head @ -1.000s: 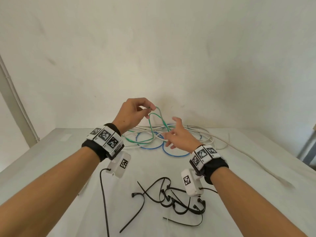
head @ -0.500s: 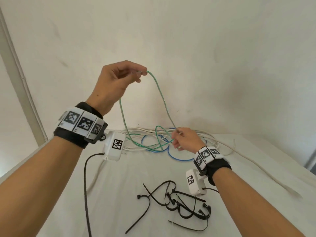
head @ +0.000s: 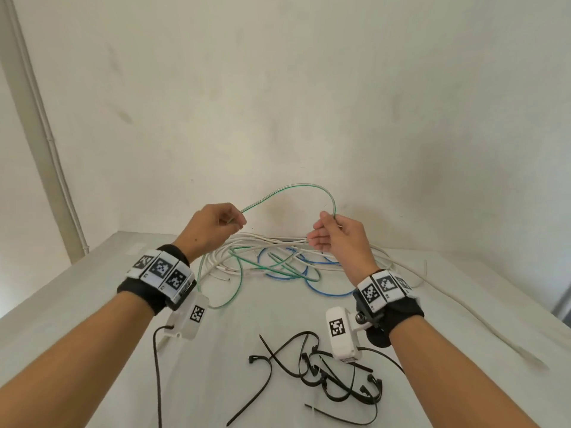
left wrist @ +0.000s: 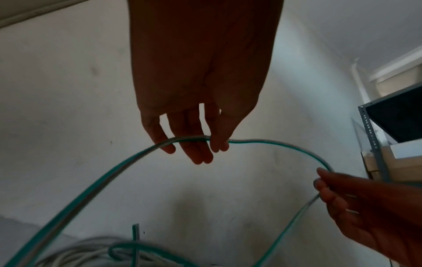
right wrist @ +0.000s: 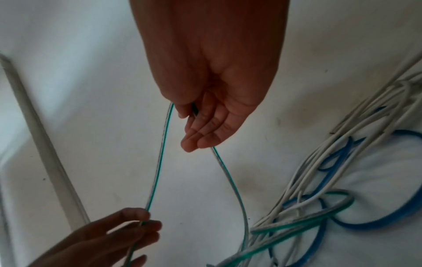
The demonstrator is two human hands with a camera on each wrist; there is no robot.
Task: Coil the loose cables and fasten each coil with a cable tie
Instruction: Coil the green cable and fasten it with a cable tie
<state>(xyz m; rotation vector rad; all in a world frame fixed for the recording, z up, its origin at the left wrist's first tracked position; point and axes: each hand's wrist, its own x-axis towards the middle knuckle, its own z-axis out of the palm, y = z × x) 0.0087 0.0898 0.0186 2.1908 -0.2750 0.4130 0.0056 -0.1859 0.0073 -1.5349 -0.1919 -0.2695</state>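
Up above the table, the green-and-white cable arches between the two hands, its lifted stretch running side to side in the head view, with the crown of the arch well above both hands. From the left hand the cable drops down and toward the person, sweeping in a wide loop over the tabletop; from the right hand it falls into the tangle behind. The left hand pinches the cable between thumb and forefinger, and in the left wrist view the strand lies across the fingertips of the other, loosely hanging fingers. The right hand nips it between the thumb and the base of the forefinger, while its other fingers lie extended and close together, palm up, with the cable passing behind them in the right wrist view.

Under and behind the hands, at the far side of the table near the wall, lies a heap of loose cables: white cables in long flat loops, a blue cable curling through them, and further green loops crossing both. One white strand runs out toward the table's right edge. Nearer the person, a scatter of black cable ties lies on the white surface, bent and overlapping, well apart from the cable heap. Each wrist carries a black band with checkered markers and a small white camera unit.
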